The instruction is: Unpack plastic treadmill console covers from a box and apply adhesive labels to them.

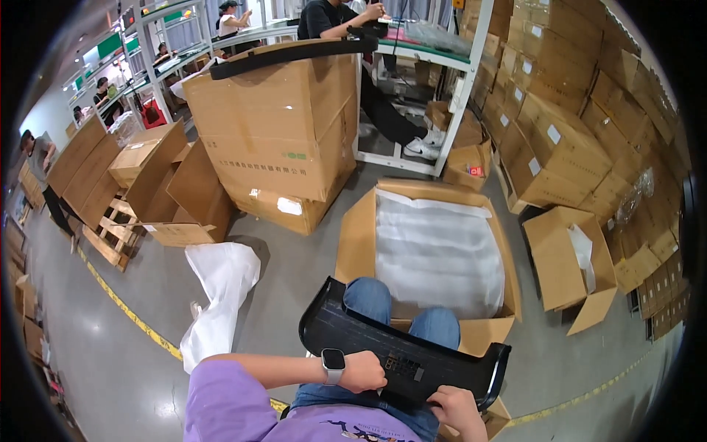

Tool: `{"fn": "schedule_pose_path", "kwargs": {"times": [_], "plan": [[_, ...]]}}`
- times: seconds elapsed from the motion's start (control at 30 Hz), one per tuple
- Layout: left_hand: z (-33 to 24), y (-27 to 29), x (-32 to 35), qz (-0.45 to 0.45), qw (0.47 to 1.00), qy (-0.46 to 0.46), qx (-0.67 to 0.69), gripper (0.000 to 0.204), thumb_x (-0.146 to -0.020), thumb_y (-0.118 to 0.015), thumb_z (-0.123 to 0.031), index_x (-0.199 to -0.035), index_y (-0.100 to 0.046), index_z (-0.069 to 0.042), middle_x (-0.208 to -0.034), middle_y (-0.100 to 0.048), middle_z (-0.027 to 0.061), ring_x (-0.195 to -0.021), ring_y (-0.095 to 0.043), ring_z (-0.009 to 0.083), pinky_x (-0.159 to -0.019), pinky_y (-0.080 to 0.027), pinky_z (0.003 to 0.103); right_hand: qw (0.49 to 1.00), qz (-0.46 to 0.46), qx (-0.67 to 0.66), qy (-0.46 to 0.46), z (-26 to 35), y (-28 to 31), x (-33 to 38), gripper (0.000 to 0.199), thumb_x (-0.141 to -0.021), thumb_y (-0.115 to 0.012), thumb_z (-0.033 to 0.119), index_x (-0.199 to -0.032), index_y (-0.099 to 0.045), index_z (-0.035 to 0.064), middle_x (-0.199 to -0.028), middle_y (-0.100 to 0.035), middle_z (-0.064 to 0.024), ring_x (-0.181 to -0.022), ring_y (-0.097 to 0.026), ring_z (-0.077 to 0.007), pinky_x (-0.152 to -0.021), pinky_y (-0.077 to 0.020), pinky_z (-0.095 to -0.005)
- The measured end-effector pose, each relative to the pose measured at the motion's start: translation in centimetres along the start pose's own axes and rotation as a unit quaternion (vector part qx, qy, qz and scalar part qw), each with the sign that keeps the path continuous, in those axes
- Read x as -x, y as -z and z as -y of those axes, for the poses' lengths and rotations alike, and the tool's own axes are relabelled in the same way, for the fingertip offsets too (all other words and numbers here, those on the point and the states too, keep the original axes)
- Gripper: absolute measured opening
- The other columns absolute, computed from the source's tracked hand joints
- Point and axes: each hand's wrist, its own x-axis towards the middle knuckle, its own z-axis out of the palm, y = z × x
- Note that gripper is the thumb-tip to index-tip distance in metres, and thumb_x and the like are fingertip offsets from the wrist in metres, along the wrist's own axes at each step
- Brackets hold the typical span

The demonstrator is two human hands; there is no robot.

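Head view: from where I stand, the black panel (398,348) lies across the seated person's knees (368,298), tilted a little, its right end lower toward the body. The left hand (362,371), wrist wearing a watch (333,361), is curled at the panel's near edge; whether it pinches the edge or something small, I cannot tell. The right hand (454,407) has its fingers bent against the same edge farther along, and I cannot make out whether they grip or just rest. The thing looks like moulded plastic, so I'd judge it light for its length, fairly stiff, and smooth enough to slide on denim. The upturned ends (499,372) seem the natural handholds, one palm under each; I'd keep pressure off the small cut-outs (403,366), which may be weaker. Just beyond the knees stands an open box (355,232) with white foam sheeting (438,250) inside.
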Motion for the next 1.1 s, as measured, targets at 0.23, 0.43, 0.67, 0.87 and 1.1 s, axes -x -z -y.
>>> {"fn": "schedule_pose_path", "kwargs": {"times": [0.23, 0.43, 0.67, 0.87, 1.1], "plan": [[2.8, 12.8, 3.8, -0.212, 0.969, 0.106, 0.063, 0.031, -0.069, -0.070, -0.029, -0.062, -0.051, -0.005, -0.060, -0.054, 0.0131, -0.062, -0.055, 0.0354, -0.052, -0.042, 0.043, 0.838, -0.495, 0.210, -0.093, 2.8, 9.4, -3.0, 0.038, -0.066, -0.062, -0.006, -0.103, -0.057, 0.0007, -0.107, -0.054, -0.0154, -0.100, -0.051, -0.0374, -0.089, -0.0386, -0.0489], [6.0, 29.3, 11.0, -0.367, 0.865, 0.247, -0.235, 0.020, -0.061, -0.070, -0.024, -0.061, -0.061, -0.007, -0.058, -0.057, 0.0152, -0.056, -0.058, 0.0334, -0.052, -0.047, 0.040, 0.871, -0.448, 0.005, -0.198, -1.9, 5.1, -4.0, 0.032, -0.072, -0.058, -0.004, -0.103, -0.054, -0.0013, -0.095, -0.054, -0.0146, -0.089, -0.053, -0.0306, -0.081, -0.0423, -0.0373], [17.6, 49.0, 18.3, -0.242, 0.617, 0.480, -0.575, 0.023, -0.069, -0.073, -0.028, -0.076, -0.067, -0.007, -0.075, -0.064, 0.0135, -0.076, -0.064, 0.0297, -0.067, -0.051, 0.039, 0.895, -0.394, 0.042, -0.204, -4.4, -6.5, -4.8, 0.024, -0.079, -0.052, 0.005, -0.102, -0.052, 0.0000, -0.092, -0.051, -0.0162, -0.086, -0.052, -0.0297, -0.079, -0.0416, -0.0356], [26.0, 53.4, 22.3, -0.253, 0.628, 0.487, -0.552, 0.023, -0.069, -0.074, -0.029, -0.078, -0.067, -0.008, -0.077, -0.065, 0.0137, -0.080, -0.064, 0.0316, -0.071, -0.050, 0.042, 0.860, -0.280, -0.124, -0.408, -4.5, -5.4, -5.3, 0.037, -0.089, -0.048, 0.027, -0.116, -0.052, 0.0010, -0.110, -0.052, -0.0252, -0.104, -0.049, -0.0400, -0.091, -0.0393, -0.0433], [29.6, 52.9, 23.1, -0.265, 0.658, 0.582, -0.397, 0.032, -0.070, -0.074, -0.035, -0.091, -0.070, -0.012, -0.090, -0.066, 0.0128, -0.088, -0.063, 0.0301, -0.076, -0.050, 0.038, 0.857, -0.279, -0.144, -0.409, -5.6, -5.4, -6.7, 0.037, -0.089, -0.048, 0.027, -0.116, -0.051, 0.0015, -0.112, -0.051, -0.0243, -0.105, -0.049, -0.0387, -0.092, -0.0389, -0.0428]]}}
